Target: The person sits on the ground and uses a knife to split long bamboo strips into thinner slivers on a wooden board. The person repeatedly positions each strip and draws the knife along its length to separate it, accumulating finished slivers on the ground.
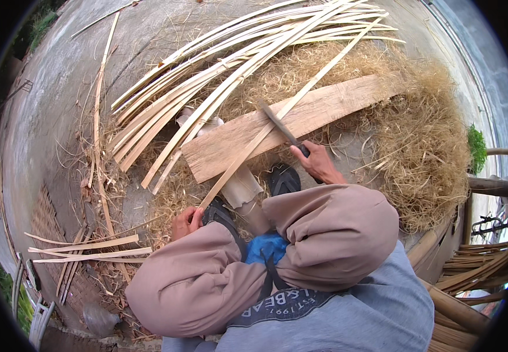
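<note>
Evidently the work is partway along: one pale strip (236, 165) lies slantwise across the wooden board (347, 101), overhanging both its long edges, and the knife (282, 127) crosses it near the board's middle. My right grip (319, 163) is curled tight around the knife's handle, just off the near edge; my left grip (187, 223) pinches the strip's lower end, below the board's near left corner, with no gap that I can make out.

The deep heap of shavings (424, 152) around the board's right end suggests to me that much has been pared, though I cannot tell which strips in the bundle (207, 76) past the far edge are finished and which remain.

Underneath I see a grey floor (54, 135) littered with fibres, with shorter strips (92, 251) lying on the left. A green plant (476, 149) and brownish poles (491, 186) stand toward the floor's right edge.
</note>
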